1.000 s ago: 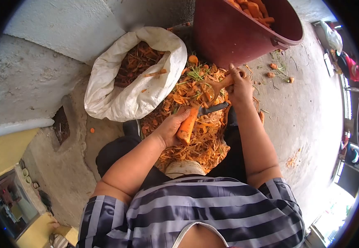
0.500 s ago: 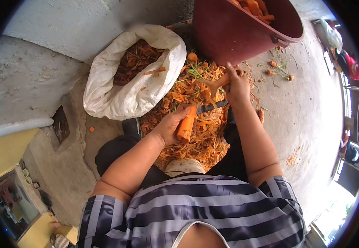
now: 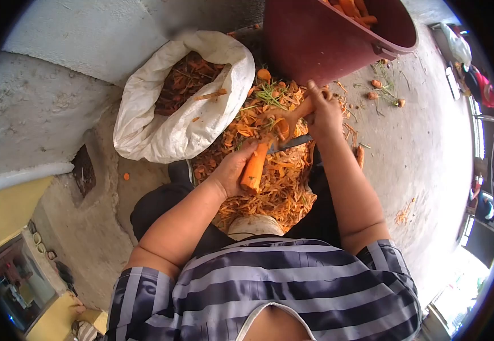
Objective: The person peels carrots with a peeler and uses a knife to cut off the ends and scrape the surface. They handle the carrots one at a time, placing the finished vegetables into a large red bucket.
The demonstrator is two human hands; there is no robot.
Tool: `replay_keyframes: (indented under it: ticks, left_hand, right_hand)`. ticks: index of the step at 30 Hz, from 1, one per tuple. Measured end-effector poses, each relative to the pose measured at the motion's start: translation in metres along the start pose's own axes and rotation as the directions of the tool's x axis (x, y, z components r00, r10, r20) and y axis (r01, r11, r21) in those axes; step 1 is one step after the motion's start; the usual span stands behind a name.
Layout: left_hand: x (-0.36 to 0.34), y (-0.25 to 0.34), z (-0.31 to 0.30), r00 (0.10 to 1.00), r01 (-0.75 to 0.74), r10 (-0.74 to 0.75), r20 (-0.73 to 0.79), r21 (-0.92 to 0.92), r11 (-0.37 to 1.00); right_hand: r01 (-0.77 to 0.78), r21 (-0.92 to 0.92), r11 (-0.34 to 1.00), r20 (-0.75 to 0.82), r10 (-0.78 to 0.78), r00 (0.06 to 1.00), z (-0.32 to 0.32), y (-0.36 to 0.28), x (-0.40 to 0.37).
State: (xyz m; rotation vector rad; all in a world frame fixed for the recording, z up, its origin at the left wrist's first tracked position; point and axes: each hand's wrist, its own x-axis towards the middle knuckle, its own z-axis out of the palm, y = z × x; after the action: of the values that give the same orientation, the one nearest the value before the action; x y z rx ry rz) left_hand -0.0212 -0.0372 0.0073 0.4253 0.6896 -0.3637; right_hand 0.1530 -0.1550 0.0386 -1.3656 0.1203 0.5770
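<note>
My left hand [image 3: 231, 170] is closed round a thick orange carrot [image 3: 254, 173], its cut lower end pointing toward me. In my right hand [image 3: 328, 116] is a Y-shaped peeler [image 3: 301, 112] with a brownish handle; its head is near the carrot's far end, beside a curled peel [image 3: 281, 129]. A dark flat blade [image 3: 296, 142] shows just below the peeler, right by the carrot's upper end. Beneath both hands spreads a heap of carrot peelings [image 3: 284, 190], between my knees.
A white sack [image 3: 173, 139] with peelings inside stands at the left of the heap. The dark red bucket [image 3: 309, 48] behind it holds peeled carrots [image 3: 349, 8]. Carrot tops [image 3: 376, 83] and green stems lie on the concrete floor [image 3: 417, 148] to the right.
The carrot and my left hand have shifted slightly up and left in view. A curled peel now shows by the peeler head, and the dark blade sits a little higher in view.
</note>
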Motion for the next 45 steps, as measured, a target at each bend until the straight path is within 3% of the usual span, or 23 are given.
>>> replay_keyframes:
  ticks: [2,3,5,8,9,11,14,17,21,23,24,25,26,27,28,29,33,35,36,40,43,44,45]
  left_hand:
    - [0.008,-0.002,-0.012,0.993,-0.003,0.015,0.115,-0.102,0.995]
    - [0.007,-0.001,-0.011,0.986,-0.013,0.025,0.165,-0.077,0.997]
    - [0.001,-0.001,-0.006,0.964,-0.033,0.039,0.265,-0.029,0.999]
    - [0.007,-0.009,-0.017,0.980,-0.063,0.047,0.191,0.080,0.995]
    - [0.008,-0.009,-0.016,0.983,0.004,-0.009,0.185,0.025,1.000]
    - [0.008,-0.006,-0.013,0.977,0.134,-0.118,0.180,-0.083,0.987]
    - [0.006,-0.001,-0.008,0.996,0.081,-0.079,0.030,-0.057,0.995]
    - [0.007,0.007,-0.011,0.990,0.058,-0.060,-0.127,-0.014,0.998]
    - [0.001,0.011,-0.012,0.981,-0.031,0.075,-0.176,0.241,0.970]
    - [-0.001,0.011,-0.012,0.977,-0.085,0.127,-0.172,0.228,0.970]
    - [-0.002,0.011,-0.014,0.972,-0.118,0.158,-0.175,0.219,0.968]
    - [-0.003,0.011,-0.018,0.969,-0.128,0.170,-0.178,0.225,0.966]
    - [-0.002,0.011,-0.023,0.966,-0.138,0.182,-0.183,0.230,0.963]
    - [-0.003,0.013,-0.028,0.963,-0.150,0.196,-0.187,0.233,0.961]
    - [-0.004,0.014,-0.031,0.959,-0.163,0.207,-0.191,0.224,0.961]
    - [-0.007,0.016,-0.033,0.957,-0.161,0.205,-0.206,0.213,0.964]
    - [-0.017,0.021,-0.038,0.945,-0.203,0.263,-0.192,0.284,0.937]
    - [-0.017,0.019,-0.045,0.928,-0.267,0.351,-0.127,0.430,0.862]
    - [-0.020,0.019,-0.047,0.915,-0.290,0.381,-0.132,0.441,0.849]
    - [-0.026,0.029,-0.044,0.897,-0.334,0.420,-0.139,0.410,0.849]
    - [-0.035,0.037,-0.029,0.922,-0.280,0.348,-0.172,0.327,0.903]
    - [-0.037,0.038,-0.025,0.920,-0.265,0.354,-0.166,0.401,0.877]
    - [-0.038,0.037,-0.022,0.918,-0.291,0.375,-0.129,0.421,0.859]
  right_hand:
    - [-0.128,0.043,0.991,0.152,0.120,0.981,0.010,0.009,-0.019]
    - [-0.102,0.138,0.985,0.356,0.046,0.933,0.013,0.026,-0.025]
    - [-0.089,-0.068,0.994,0.561,0.112,0.820,0.007,0.045,-0.029]
    - [-0.207,-0.021,0.978,0.289,0.204,0.935,0.009,0.028,-0.019]
    - [-0.120,-0.030,0.992,0.100,0.123,0.987,0.012,0.016,-0.014]
    - [0.043,-0.206,0.978,-0.133,-0.072,0.989,-0.005,0.015,0.013]
    - [-0.024,0.019,1.000,-0.178,0.027,0.984,-0.012,0.013,0.023]
    - [-0.066,-0.002,0.998,-0.158,0.065,0.985,-0.009,0.025,0.025]
    - [-0.107,0.098,0.989,-0.121,0.118,0.986,-0.021,0.053,0.045]
    - [-0.282,-0.174,0.944,-0.217,0.242,0.946,-0.033,0.074,0.055]
    - [-0.365,-0.302,0.881,-0.269,0.289,0.919,-0.039,0.087,0.063]
    - [-0.228,-0.782,0.579,-0.162,0.165,0.973,-0.050,0.108,0.068]
    - [0.002,-0.996,0.087,0.011,0.109,0.994,-0.059,0.132,0.070]
    - [-0.004,-0.995,-0.104,-0.041,0.354,0.934,-0.058,0.150,0.071]
    - [0.022,-0.985,-0.172,-0.050,0.401,0.915,-0.047,0.152,0.050]
    - [0.208,-0.893,-0.399,0.097,0.281,0.955,-0.050,0.170,0.033]
    - [0.367,-0.724,-0.584,0.281,0.237,0.930,-0.052,0.195,0.017]
    - [0.476,-0.685,-0.551,0.151,0.531,0.833,-0.044,0.182,0.027]
    - [0.492,-0.713,-0.500,0.163,0.564,0.810,-0.039,0.178,0.024]
    - [0.446,-0.820,-0.359,0.120,0.654,0.747,-0.022,0.159,0.006]
    - [0.414,-0.891,-0.185,0.210,0.640,0.739,-0.006,0.119,-0.014]
    - [0.518,-0.833,-0.197,0.297,0.629,0.718,-0.013,0.119,-0.013]
    - [0.509,-0.847,-0.157,0.315,0.623,0.716,-0.013,0.105,-0.017]
